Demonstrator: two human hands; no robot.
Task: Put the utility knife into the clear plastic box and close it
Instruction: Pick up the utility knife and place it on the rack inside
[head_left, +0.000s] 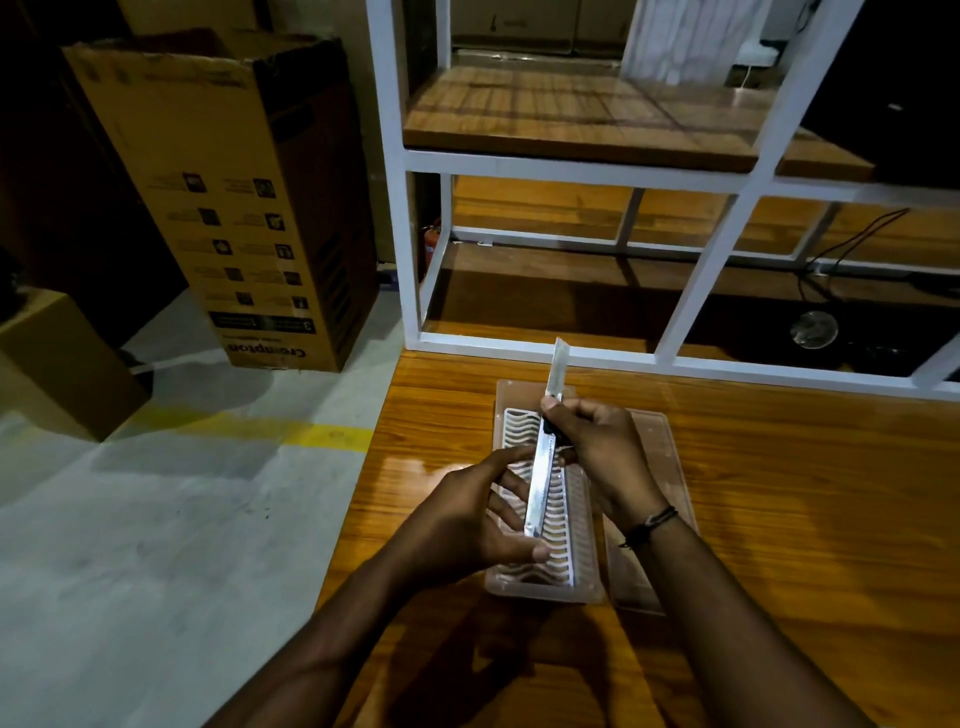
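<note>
Utility knife, blade extended, pinched by both hands above open clear plastic box near bench left edge; lid partly hidden.

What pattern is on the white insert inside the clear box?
Rows of wavy slots on the white insert, seen in the head view.

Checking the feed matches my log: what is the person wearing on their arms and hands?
Both forearms are bare, with no sleeves in view. The left hand has no gloves, rings or bands that I can see. The right hand is also gloveless; a thin dark cord bracelet circles its wrist.
</note>
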